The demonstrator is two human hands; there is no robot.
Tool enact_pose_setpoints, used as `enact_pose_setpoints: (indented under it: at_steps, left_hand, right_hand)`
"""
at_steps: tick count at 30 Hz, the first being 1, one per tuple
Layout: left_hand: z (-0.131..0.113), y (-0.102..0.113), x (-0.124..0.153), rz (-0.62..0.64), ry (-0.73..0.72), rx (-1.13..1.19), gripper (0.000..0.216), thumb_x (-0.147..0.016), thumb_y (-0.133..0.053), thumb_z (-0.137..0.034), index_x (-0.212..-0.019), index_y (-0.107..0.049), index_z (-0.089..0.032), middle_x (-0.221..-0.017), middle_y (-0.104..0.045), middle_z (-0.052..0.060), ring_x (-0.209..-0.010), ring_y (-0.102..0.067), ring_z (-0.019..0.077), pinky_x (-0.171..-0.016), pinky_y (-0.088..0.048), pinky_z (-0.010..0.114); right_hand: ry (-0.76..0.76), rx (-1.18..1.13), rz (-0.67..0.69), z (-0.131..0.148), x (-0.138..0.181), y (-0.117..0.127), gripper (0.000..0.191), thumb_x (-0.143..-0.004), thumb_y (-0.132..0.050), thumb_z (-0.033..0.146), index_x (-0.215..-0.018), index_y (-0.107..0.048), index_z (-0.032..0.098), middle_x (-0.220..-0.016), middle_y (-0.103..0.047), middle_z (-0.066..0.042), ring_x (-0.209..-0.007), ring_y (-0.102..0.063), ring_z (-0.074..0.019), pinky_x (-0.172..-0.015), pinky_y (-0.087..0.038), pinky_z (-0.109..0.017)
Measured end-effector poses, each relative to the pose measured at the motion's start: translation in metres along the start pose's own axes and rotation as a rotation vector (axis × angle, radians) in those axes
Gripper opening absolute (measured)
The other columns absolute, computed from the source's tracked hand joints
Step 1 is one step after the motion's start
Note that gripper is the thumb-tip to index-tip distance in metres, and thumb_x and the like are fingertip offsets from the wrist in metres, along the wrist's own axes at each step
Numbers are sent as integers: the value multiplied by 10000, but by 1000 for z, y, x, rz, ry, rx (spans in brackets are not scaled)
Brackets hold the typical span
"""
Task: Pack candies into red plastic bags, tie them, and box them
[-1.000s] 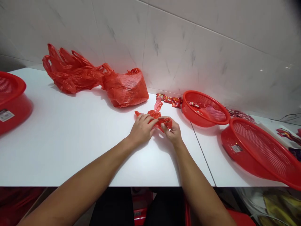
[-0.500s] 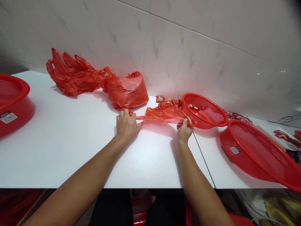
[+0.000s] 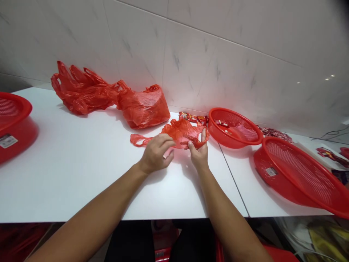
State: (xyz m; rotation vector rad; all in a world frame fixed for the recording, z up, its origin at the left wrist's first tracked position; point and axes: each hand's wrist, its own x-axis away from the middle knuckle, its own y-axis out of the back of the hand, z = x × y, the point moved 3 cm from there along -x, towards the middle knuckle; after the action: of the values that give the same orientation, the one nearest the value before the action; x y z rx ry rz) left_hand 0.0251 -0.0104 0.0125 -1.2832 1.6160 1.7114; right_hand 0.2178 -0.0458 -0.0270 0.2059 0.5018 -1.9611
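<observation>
A thin red plastic bag (image 3: 178, 131) lies crumpled above the white table in front of me. My right hand (image 3: 199, 152) pinches its right end, thumb on top and a finger up through the edge. My left hand (image 3: 159, 153) is in front of the bag's left part, fingers curved and apart from the thumb, with nothing between them. One handle loop of the bag rests on the table left of that hand. Behind stands a filled red plastic bag (image 3: 144, 108), and farther left a loose heap of red plastic bags (image 3: 84, 92).
Two red plastic baskets, a smaller one (image 3: 235, 140) and a larger one (image 3: 283, 183), stand on the right. A red basket (image 3: 20, 140) is at the left edge. Small red packets (image 3: 191, 118) lie by the tiled wall (image 3: 191, 62). A seam crosses the white table (image 3: 89, 174).
My left hand has let go of the bag's handle and moved right. My right hand has come left with the bag, which is now slack and bunched. The view shifted slightly.
</observation>
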Motion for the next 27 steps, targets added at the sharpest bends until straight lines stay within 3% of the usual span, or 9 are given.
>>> enact_pose_setpoints:
  at_steps: [4, 6, 10, 14, 17, 20, 22, 24, 27]
  left_hand:
    - [-4, -29, 7, 273, 73, -41, 50, -894, -667, -207, -926, -628, -204, -939, -695, 74, -882, -644, 245, -817, -525, 400]
    - [2, -34, 9, 270, 146, -80, 84, -922, -584, -146, -872, -610, -208, -832, -667, 49, -794, -615, 222, -761, -491, 371]
    - [18, -23, 10, 115, 334, 1, 198, -915, -486, -90, -997, -621, -210, -939, -675, 54, -857, -628, 214, -752, -496, 335]
    - [26, -8, 7, -42, 482, 91, 242, -866, -472, -69, -989, -619, -218, -933, -659, 33, -886, -631, 209, -814, -511, 338]
    - [31, -1, 4, -123, 595, 117, 176, -899, -508, -118, -965, -633, -222, -916, -666, 20, -866, -639, 201, -816, -516, 336]
    - [41, 6, 3, -192, 713, 120, 114, -924, -586, -201, -1008, -660, -227, -976, -703, 24, -903, -663, 205, -843, -526, 345]
    - [49, 11, 3, -243, 755, 126, 118, -912, -643, -243, -1026, -671, -227, -1009, -718, 29, -930, -671, 211, -864, -529, 352]
    - [54, 16, 1, -260, 751, 138, 101, -901, -679, -265, -992, -681, -223, -986, -714, 28, -904, -665, 203, -842, -529, 343]
    - [53, 15, -2, -166, 672, 143, 50, -898, -683, -249, -932, -706, -221, -906, -686, 14, -801, -631, 175, -773, -522, 319]
  right_hand:
    - [-90, -221, 3, 4, 2, -2, 1167, -803, -855, 351, -1707, -117, 381, -1331, -655, -57, -746, -680, -105, -687, -631, -270]
    - [-106, -304, 13, 6, 1, -1, 1136, -792, -854, 375, -1686, -154, 432, -1381, -624, -48, -800, -705, -115, -700, -634, -272]
    - [-4, -285, 36, 10, -4, 3, 1073, -809, -810, 420, -1661, -160, 475, -1573, -496, -69, -1132, -707, -200, -866, -649, -373]
    - [-28, 222, -63, 5, -5, 10, 978, -836, -746, 407, -1663, -232, 316, -1586, -486, -141, -1235, -664, -253, -918, -626, -395]
    - [-192, 692, -40, -2, -4, 16, 785, -821, -729, 409, -1526, -445, 213, -1320, -684, -153, -1017, -726, -279, -866, -604, -409]
    - [-210, 879, 35, -1, -4, 19, 509, -836, -717, 477, -1262, -556, 249, -966, -743, -47, -829, -710, -256, -781, -559, -390]
    - [-123, 920, -20, 6, -5, 19, 402, -831, -722, 528, -1071, -544, 259, -809, -677, 4, -734, -654, -232, -741, -532, -374]
    - [69, 961, -164, 18, -7, 21, 392, -818, -733, 539, -980, -516, 255, -828, -635, -15, -778, -621, -240, -790, -532, -404]
    - [423, 995, -304, 35, -8, 22, 506, -804, -757, 540, -1146, -556, 225, -1226, -602, -157, -1169, -585, -331, -1018, -486, -541]
